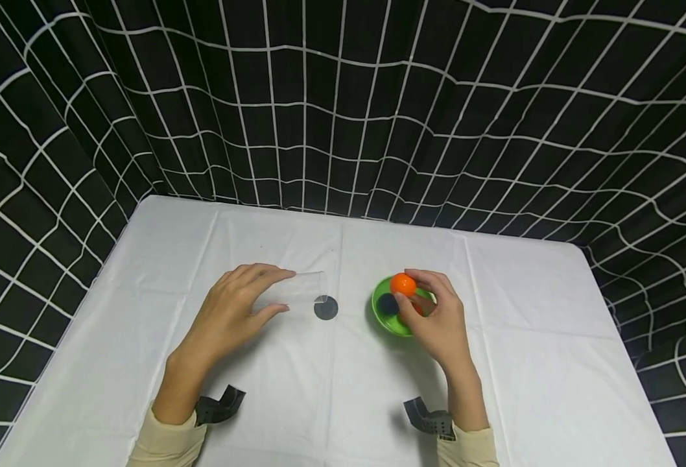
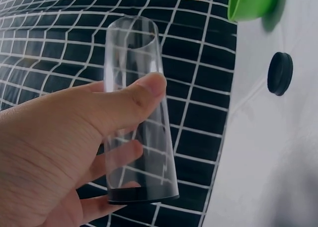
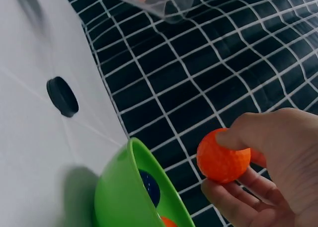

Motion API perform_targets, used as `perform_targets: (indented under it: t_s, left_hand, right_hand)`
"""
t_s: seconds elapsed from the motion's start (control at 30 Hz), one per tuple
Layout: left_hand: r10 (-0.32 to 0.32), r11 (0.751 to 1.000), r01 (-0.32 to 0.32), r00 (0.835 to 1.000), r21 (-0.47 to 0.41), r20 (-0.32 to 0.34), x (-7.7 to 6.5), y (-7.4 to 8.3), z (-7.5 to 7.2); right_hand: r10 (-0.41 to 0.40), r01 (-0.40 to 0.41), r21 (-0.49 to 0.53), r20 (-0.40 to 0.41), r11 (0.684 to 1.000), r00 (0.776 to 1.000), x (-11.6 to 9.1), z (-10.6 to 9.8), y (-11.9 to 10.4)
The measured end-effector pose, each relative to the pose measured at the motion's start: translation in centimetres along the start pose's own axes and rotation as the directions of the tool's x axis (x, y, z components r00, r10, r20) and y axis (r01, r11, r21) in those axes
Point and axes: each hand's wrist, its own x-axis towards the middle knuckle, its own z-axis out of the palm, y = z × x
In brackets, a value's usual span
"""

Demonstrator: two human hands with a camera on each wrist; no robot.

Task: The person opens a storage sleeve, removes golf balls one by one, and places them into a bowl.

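Note:
A clear plastic tube (image 2: 141, 162) with a dark base lies sideways in the grip of my left hand (image 1: 235, 308), its open end pointing right toward the bowl. My right hand (image 1: 439, 314) pinches an orange ball (image 1: 402, 285) between thumb and fingers, just above the green bowl (image 1: 399, 329). Inside that bowl sit a dark blue ball (image 1: 387, 303) and another orange ball (image 3: 169, 222), partly hidden by the right hand and the bowl's wall. Between the hands, a round black cap (image 1: 325, 308) rests flat on the table, close by the tube's open end.
A white cloth covers the table (image 1: 319, 402). Black netting-patterned curtain (image 1: 343, 117) with white grid lines rises behind it and at both sides. Each wrist wears a black camera mount (image 1: 220, 405) above a beige sleeve (image 1: 168, 444).

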Motion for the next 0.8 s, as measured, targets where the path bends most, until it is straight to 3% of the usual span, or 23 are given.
perform_targets:
  t_s: [0.37, 0.8]
  left_hand:
    - [-0.007, 0.999, 0.006, 1.0, -0.042, -0.019, 0.1, -0.2, 0.1]
    - [-0.041, 0.998, 0.04, 0.999, -0.041, -0.018, -0.1, -0.4, 0.2]
  right_hand:
    - [-0.012, 0.013, -0.181, 0.007, 0.983, 1.0, 0.2, -0.5, 0.8]
    - [-0.052, 0.054, -0.292, 0.015, 0.955, 0.999, 0.0, -0.5, 1.5]
